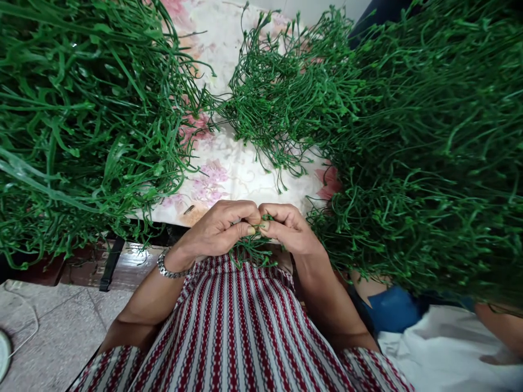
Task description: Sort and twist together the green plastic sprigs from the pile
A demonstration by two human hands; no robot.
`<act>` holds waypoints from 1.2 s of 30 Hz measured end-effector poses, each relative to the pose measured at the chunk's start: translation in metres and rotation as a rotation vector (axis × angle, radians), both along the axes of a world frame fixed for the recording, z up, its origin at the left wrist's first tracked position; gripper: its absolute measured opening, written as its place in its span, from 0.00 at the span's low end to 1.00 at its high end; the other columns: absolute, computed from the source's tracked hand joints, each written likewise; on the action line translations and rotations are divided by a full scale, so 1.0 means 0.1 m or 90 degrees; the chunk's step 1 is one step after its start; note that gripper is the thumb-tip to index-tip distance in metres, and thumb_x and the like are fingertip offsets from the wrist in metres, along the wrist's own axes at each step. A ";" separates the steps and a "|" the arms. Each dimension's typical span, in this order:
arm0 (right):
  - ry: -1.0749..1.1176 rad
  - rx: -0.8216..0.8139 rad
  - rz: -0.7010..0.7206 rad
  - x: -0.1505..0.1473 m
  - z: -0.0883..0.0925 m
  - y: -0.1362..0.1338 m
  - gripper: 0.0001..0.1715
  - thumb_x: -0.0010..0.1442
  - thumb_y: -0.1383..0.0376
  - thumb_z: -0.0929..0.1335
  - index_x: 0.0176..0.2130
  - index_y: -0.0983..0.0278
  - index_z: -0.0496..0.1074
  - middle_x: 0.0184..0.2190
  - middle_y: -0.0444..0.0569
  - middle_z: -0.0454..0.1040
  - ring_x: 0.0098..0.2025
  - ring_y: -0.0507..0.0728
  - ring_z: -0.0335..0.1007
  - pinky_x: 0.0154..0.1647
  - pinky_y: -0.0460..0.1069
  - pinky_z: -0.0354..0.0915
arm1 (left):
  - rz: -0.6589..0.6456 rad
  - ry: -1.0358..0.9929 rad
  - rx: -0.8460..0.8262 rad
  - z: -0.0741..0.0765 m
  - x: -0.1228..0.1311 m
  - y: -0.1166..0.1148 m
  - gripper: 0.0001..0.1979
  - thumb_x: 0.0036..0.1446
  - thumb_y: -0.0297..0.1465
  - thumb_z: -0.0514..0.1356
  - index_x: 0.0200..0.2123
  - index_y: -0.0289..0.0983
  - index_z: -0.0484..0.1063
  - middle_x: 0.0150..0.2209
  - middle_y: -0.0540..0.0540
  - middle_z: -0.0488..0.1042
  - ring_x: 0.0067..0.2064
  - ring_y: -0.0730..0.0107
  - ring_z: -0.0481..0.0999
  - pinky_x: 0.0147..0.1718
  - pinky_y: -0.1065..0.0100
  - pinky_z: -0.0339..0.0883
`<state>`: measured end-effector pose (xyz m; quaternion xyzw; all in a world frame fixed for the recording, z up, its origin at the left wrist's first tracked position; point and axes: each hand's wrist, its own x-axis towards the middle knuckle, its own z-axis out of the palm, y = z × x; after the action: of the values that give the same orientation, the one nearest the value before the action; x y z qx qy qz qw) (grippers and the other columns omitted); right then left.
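Note:
In front of my lap, my left hand (223, 226) and my right hand (289, 227) meet with thumbs and fingertips pinched together. Between them they grip a small green sprig (252, 250), whose thin branching stems hang below my fingers. Part of the sprig is hidden behind the fingers and thumbs. Just beyond my hands lies a loose heap of thin green stems (294, 98) with small forked tips. A large pile of broader, glossy green stems (81, 120) rises to the left, and another big pile of thin stems (441, 163) fills the right.
A pale floral cloth (253, 174) covers the table under the piles. One small dark bit (188, 209) lies near its front edge. At the lower right, another person's leg and arm (502, 326) show beside white fabric (441, 348). Tiled floor (73, 326) is at the lower left.

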<state>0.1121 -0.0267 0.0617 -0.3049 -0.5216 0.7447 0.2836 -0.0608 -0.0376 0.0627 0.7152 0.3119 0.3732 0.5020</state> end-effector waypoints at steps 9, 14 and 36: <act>-0.015 0.046 -0.118 0.04 -0.01 -0.01 0.13 0.54 0.59 0.65 0.24 0.64 0.62 0.17 0.39 0.57 0.18 0.46 0.48 0.19 0.44 0.46 | 0.113 -0.109 -0.065 -0.07 -0.04 0.05 0.07 0.54 0.32 0.57 0.27 0.36 0.65 0.26 0.48 0.67 0.29 0.71 0.66 0.30 0.69 0.60; -0.079 0.345 -0.396 0.02 0.03 0.02 0.12 0.57 0.58 0.64 0.26 0.62 0.63 0.24 0.45 0.62 0.26 0.51 0.57 0.27 0.48 0.57 | 0.226 -0.125 -0.048 -0.10 0.05 0.11 0.07 0.54 0.32 0.57 0.27 0.36 0.63 0.29 0.48 0.65 0.33 0.70 0.65 0.34 0.68 0.59; 0.123 0.161 -0.449 -0.23 0.05 0.09 0.16 0.59 0.53 0.62 0.29 0.60 0.54 0.27 0.40 0.60 0.20 0.45 0.55 0.22 0.45 0.61 | 0.341 0.008 0.162 -0.02 0.15 0.03 0.05 0.52 0.25 0.58 0.25 0.37 0.66 0.23 0.51 0.67 0.30 0.70 0.65 0.35 0.64 0.57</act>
<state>0.0890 -0.0174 0.0667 -0.3567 -0.4433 0.5566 0.6053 -0.0458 -0.0342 0.0607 0.6670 0.4432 0.5240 0.2901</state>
